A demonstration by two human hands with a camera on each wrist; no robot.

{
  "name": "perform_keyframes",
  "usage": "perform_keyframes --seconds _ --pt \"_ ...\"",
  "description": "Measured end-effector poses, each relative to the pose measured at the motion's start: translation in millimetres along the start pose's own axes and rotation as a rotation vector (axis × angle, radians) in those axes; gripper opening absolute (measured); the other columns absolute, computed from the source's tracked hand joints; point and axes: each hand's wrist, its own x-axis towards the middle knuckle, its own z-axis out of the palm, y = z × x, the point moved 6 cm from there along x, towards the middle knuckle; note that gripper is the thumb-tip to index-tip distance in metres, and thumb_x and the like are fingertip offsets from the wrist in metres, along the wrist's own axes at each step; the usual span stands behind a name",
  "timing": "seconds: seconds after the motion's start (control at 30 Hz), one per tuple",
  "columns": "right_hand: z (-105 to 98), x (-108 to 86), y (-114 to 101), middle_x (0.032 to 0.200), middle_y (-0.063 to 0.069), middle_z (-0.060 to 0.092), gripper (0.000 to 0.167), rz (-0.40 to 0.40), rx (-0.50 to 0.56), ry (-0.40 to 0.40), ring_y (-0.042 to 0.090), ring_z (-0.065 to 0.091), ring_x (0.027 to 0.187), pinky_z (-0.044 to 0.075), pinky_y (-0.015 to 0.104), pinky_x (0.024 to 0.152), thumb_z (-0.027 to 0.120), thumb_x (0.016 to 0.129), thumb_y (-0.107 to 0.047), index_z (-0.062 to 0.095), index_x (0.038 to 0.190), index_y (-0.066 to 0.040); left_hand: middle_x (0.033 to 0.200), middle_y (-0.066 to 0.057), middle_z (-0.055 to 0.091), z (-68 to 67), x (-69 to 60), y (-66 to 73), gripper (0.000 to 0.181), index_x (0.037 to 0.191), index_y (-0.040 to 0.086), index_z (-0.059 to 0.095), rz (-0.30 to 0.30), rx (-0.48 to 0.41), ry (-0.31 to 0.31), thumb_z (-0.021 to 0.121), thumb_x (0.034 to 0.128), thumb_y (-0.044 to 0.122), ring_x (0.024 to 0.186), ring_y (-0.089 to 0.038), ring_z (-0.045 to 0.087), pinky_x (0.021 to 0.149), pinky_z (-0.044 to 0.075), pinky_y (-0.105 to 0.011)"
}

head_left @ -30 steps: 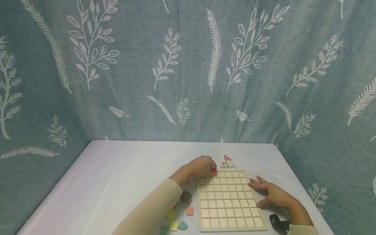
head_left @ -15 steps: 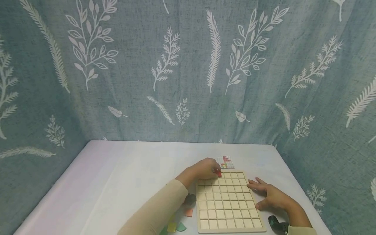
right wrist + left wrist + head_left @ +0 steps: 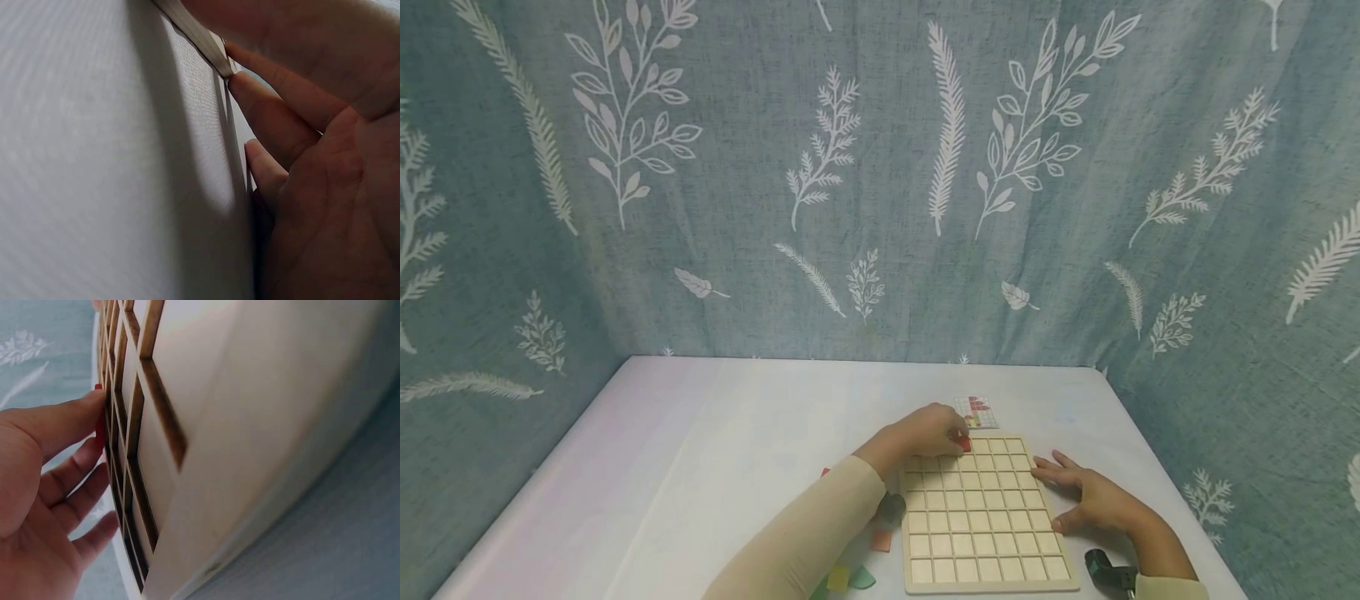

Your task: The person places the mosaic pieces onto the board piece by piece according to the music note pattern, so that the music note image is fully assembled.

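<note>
A pale wooden grid board (image 3: 977,504) lies on the white table. My left hand (image 3: 931,431) reaches over its far left part and pinches a small red tile (image 3: 964,443) at the far row of squares. In the left wrist view the red tile (image 3: 100,425) sits between thumb and fingertips, against the board's face; most of it is hidden. On the other side, my right hand (image 3: 1093,500) touches the board's right edge with thumb and fingertips, fingers fairly straight. The right wrist view shows those fingers (image 3: 269,115) against the board's side (image 3: 200,37).
Behind the board lies a printed pattern card (image 3: 977,412). Left of the board are an orange square tile (image 3: 882,542), a yellow tile (image 3: 838,578) and a green rounded tile (image 3: 862,577), partly behind the left sleeve (image 3: 805,533). A patterned curtain (image 3: 880,183) surrounds the table.
My left hand has moved a little to the right with the red tile, along the board's far row. My right hand has stayed at the right edge.
</note>
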Motion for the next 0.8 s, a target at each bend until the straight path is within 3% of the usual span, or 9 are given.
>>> perform_keyframes --seconds 0.47,0.8 --pt "1.0 -0.8 -0.8 0.152 0.014 0.035 0.09 0.011 -0.006 0.012 0.048 0.005 0.142 0.011 0.069 0.104 0.089 0.054 -0.028 0.057 0.135 -0.005 0.102 0.006 0.066 2.0 0.4 3.0 0.03 0.11 0.015 0.073 -0.051 0.028 -0.032 0.076 0.0851 0.032 0.101 -0.011 0.059 0.091 0.045 -0.026" --pt "0.3 -0.7 -1.5 0.152 0.014 0.035 0.091 0.018 -0.016 0.02 0.047 0.006 0.142 0.011 0.068 0.105 0.089 0.054 -0.028 0.057 0.135 -0.005 0.098 0.008 0.065 0.6 0.9 6.3 0.024 0.11 0.016 0.074 0.002 0.072 -0.027 0.072 0.0887 0.026 0.097 -0.009 0.059 0.091 0.044 -0.024"
